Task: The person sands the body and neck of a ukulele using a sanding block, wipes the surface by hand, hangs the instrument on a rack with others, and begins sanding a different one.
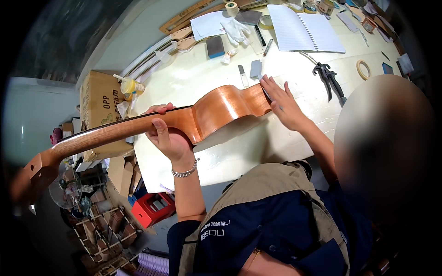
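A glossy brown wooden ukulele lies slantwise before me, its side turned up. The neck runs to the lower left and ends in a headstock with holes. Close to the body, my left hand is wrapped round the neck, thumb on the near side. My right hand lies with stretched fingers against the body's right end. A thin greyish edge shows beneath those fingers; what it is I cannot make out. Just beyond the body are a utility knife and a grey sheet.
On the white table lie an open spiral notebook, white gloves, a sanding block, a black trigger clamp and a tape roll. A cardboard box and drink cup stand left; a red stool below.
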The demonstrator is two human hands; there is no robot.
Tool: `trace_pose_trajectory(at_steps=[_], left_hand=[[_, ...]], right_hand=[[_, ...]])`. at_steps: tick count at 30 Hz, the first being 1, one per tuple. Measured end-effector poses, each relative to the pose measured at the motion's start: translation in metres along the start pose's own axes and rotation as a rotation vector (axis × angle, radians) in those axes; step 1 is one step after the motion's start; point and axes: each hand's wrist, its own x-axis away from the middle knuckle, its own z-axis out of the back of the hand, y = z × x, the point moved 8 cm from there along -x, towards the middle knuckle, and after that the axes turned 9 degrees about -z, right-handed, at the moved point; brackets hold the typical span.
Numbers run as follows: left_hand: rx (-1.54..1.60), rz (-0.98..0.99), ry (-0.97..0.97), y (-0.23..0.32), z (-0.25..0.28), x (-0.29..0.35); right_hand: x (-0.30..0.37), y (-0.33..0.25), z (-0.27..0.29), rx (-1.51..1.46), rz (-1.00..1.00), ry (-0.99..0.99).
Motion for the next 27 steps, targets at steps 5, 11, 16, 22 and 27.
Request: trace_pose_trajectory(at_steps=[5,11,16,22,27], left_hand=[[-0.105,0.019,-0.044,0.0,-0.019,0.005],[-0.203,0.086,0.039,-0.004,-0.037,0.015],[-0.296,0.05,0.195,0.008,-0.003,0.012],[-0.265,0.066,0.353,0.009,0.056,0.017],[-0.108,0.129,0.505,0.01,0.133,0.026]], right_hand=[[0.013,-0.064,0.006,-0.393,0.112,0.091],[-0.004,-0.165,0.042,0.173,0.321,-0.028],[-0.016,-0.148,0.028,-0.206,0.324,0.097],[-0.012,-0.081,-0.02,-0.024,0.203,-0.064],[-0.024,0.003,-0.04,-0.681,-0.009,-0.095]])
